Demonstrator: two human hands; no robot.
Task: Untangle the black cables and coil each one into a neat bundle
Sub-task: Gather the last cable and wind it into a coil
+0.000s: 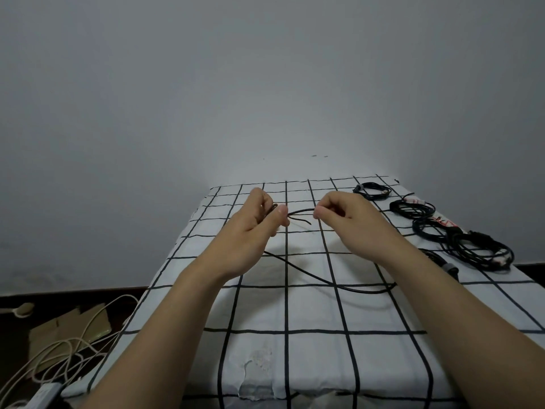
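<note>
Left hand [259, 222] is raised above the middle of the tabletop [295, 364], its thumb and curled fingers pinching the black cable [300, 211], with what looks like a small loop of it gathered in the grip. Right hand [342, 215] is held at the same height just beside it, thumb and forefinger pinching the same cable, so a short arc of cable spans the gap between the two hands. A loose end hangs just below that arc, near the left thumb. From under the left hand the rest of the cable drops to the checked cloth [259, 302] and trails across it toward the right, passing under the right forearm. Along the right edge of the tabletop, well apart from the hands, lies a row of coiled black bundles [413, 209]. White cords [73, 343] lie on the floor to the left.
</note>
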